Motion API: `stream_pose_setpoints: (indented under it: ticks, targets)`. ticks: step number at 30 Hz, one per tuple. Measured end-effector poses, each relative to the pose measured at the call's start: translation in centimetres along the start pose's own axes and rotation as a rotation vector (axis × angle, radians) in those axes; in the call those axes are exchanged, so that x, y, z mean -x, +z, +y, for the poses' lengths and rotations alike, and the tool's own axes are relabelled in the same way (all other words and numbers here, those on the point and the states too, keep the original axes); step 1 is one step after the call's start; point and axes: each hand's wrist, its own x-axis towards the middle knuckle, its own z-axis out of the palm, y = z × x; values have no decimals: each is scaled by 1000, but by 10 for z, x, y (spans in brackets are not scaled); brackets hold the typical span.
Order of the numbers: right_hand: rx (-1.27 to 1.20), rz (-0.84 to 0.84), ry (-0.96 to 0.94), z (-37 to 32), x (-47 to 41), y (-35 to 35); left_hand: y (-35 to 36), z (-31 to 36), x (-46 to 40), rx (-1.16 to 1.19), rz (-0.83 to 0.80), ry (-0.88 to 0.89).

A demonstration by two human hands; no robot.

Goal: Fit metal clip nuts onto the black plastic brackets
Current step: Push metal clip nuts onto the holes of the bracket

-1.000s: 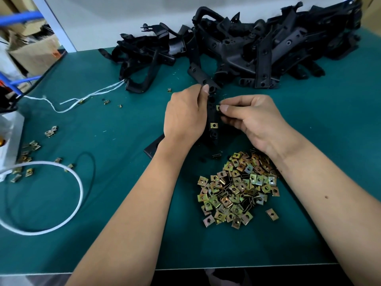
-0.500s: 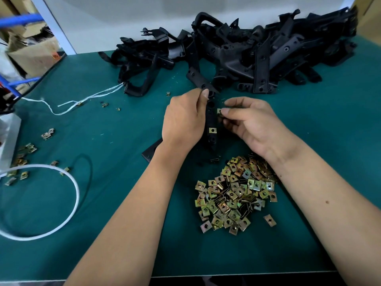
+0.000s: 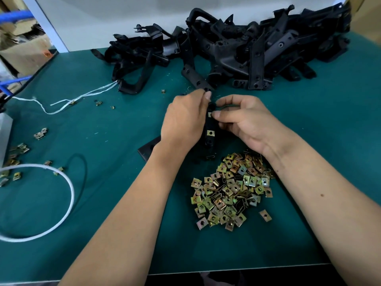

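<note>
A black plastic bracket (image 3: 209,125) stands upright between my hands at the table's middle. My left hand (image 3: 183,122) grips its left side and top. My right hand (image 3: 245,120) pinches a metal clip nut (image 3: 210,114) with thumb and forefinger, pressed against the bracket's upper part. A second clip nut (image 3: 210,132) sits fitted lower on the same bracket. A heap of loose brass-coloured clip nuts (image 3: 231,190) lies just in front of my right wrist.
A big pile of black brackets (image 3: 237,52) fills the back of the green table (image 3: 103,124). A white cord loop (image 3: 41,203), white string (image 3: 68,101) and scattered clip nuts (image 3: 20,149) lie at left. A cardboard box (image 3: 22,52) stands beyond the left edge.
My right thumb and forefinger have pushed the clip nut inward onto the bracket's upper part. My left hand keeps its hold. The view has shifted slightly.
</note>
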Motion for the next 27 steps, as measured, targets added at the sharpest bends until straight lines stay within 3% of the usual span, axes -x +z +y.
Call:
stream_pose_setpoints:
  ticks: [8, 16, 19, 22, 27]
  targets:
    - [26, -10, -27, -1, 1, 2, -3, 8, -1, -219, 24, 19]
    - [428, 291, -431, -12, 27, -7, -7, 52, -20, -290, 73, 54]
    - [444, 437, -498, -26, 53, -38, 5, 106, -30, -281, 78, 144]
    - [273, 579, -572, -38, 86, -85, 27, 178, -24, -252, 51, 258]
    - [38, 933, -712, -39, 188, -199, 77, 308, 36, 7, -66, 581]
